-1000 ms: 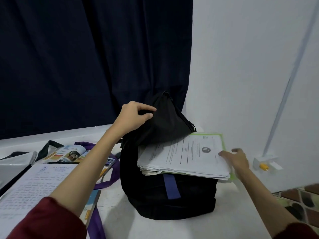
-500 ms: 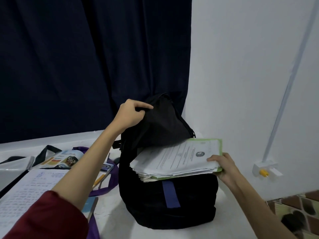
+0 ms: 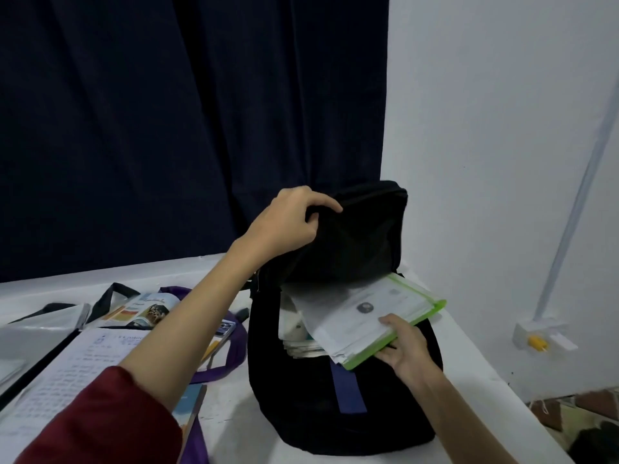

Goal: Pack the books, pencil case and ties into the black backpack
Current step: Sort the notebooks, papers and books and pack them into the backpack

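Standing upright on the white tabletop close to the white wall, the black fabric backpack had its top flap raised, and a thick stack of white printed papers in a green plastic folder lay tilted in its mouth, the near end sunk inside the main compartment and the far corner sticking out to the right. More paper edges showed beneath it within the opening. The right hand held the folder's lower edge, thumb on top of the sheets and fingers curled under the green cover. The left hand pinched the black flap and held it up and back, fingers closed tightly on the fabric, its arm in a dark red sleeve. A blue strip ran down the backpack's front. To the left on the table lay an open handwritten notebook, a colourful printed book and a purple strap; whether that was a tie I could not tell. Behind hung a dark navy curtain.
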